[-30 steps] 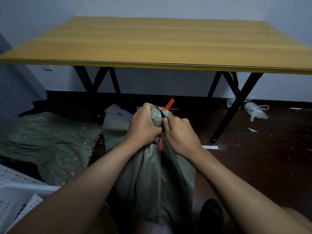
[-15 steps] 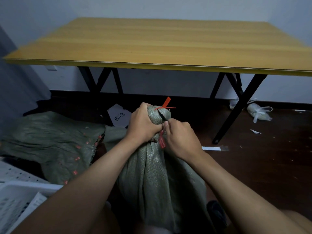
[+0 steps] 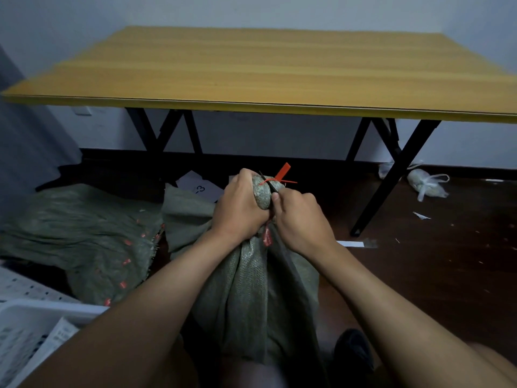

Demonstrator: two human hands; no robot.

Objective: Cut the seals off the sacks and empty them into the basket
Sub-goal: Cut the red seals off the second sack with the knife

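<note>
down on the dark floor in front of the desk, a person holds a green woven sack upright between their knees. the left hand is clenched round the gathered neck of the sack, fingers wrapped tight just below the bunched top. a red seal is cinched round that top, its tail sticking up and to the right. the right hand grips a dark cutting tool, its thin black tip lying right at the red seal; the handle is hidden in the fist, so what kind of tool it is i cannot tell. another red tag hangs between the two wrists.

to the left, flattened sacks lie heaped on the floor, dotted with red bits. a white basket sits at the lower left corner with printed paper in it. a white slip with a number lies behind the sacks, and a small tied bag rests by the right desk leg.
</note>
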